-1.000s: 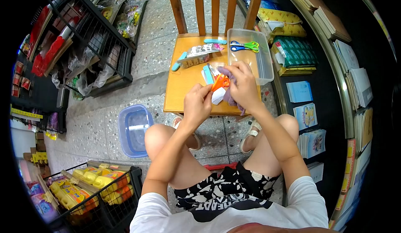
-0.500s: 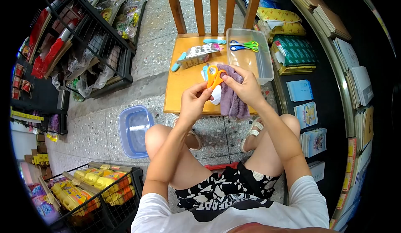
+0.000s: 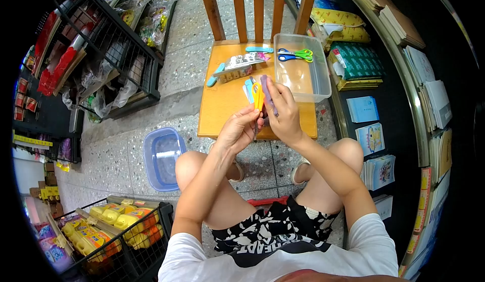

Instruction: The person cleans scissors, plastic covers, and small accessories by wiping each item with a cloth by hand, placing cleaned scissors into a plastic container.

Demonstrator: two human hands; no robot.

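The left hand pinches the yellow-orange scissors between its thumb and fingers. The scissors stand with their loops at the far end, above the near part of the wooden chair. The right hand is just beside them. Its fingers are close together and bent around a purple cloth. The cloth is right next to the scissors, but I cannot tell if they touch. The hands hide most of the blades.

Just past the left hand, a light blue strip lies on the chair seat, partly hidden. Farther off and to the left are some see-through packs. A light blue piece is at their left end, and a blue bar lies beyond them, near the chair back.

On the right side of the seat is a clear plastic box, and it sticks out past the seat's right edge. Blue scissors and green scissors are close together at its far end.

On the speckled floor, left of the chair and near the person's knee, sits a blue tub. A black wire basket with yellow bottles is at the near left. Thin books are on the right.
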